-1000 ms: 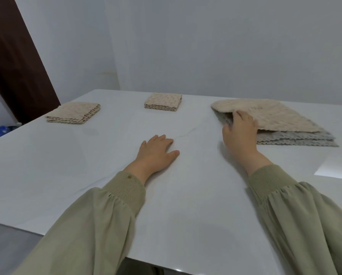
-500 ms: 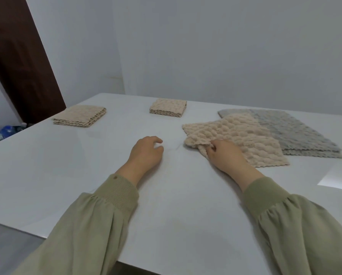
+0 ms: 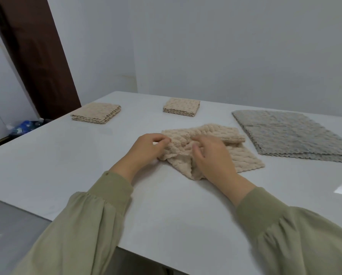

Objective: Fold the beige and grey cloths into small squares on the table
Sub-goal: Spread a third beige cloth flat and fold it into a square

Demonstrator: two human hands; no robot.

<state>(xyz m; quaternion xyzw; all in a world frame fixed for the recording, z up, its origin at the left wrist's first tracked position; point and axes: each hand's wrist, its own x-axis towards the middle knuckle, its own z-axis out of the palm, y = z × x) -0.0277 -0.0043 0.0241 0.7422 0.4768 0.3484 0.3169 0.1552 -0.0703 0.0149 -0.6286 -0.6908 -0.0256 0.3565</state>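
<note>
Your left hand (image 3: 146,149) has its fingers curled in, with thumb and fingertips pinching the left edge of the beige cloth (image 3: 243,157). Your right hand (image 3: 211,159) sits just beside it on the same cloth. Its fingers are bent and dug into the bunched middle, gripping a fold (how much fabric lies under the palm is hidden).

The beige cloth lies crumpled near the middle of the table (image 3: 66,165), straight in front of you. Its left part is gathered up between your hands, and one corner droops toward you below your right hand. The far edge is rolled over on itself, and the right part lies flat on the tabletop.

To its right, near but apart, the grey cloths (image 3: 291,133) lie flat and unfolded, one on another, their wavy edges showing at least two layers.

Two folded beige pieces rest at the far side, well apart from your hands: the left square (image 3: 96,115) near the table's left edge, and the far square (image 3: 181,109) toward the far middle. Olive sleeves (image 3: 82,225) cover both your forearms.
</note>
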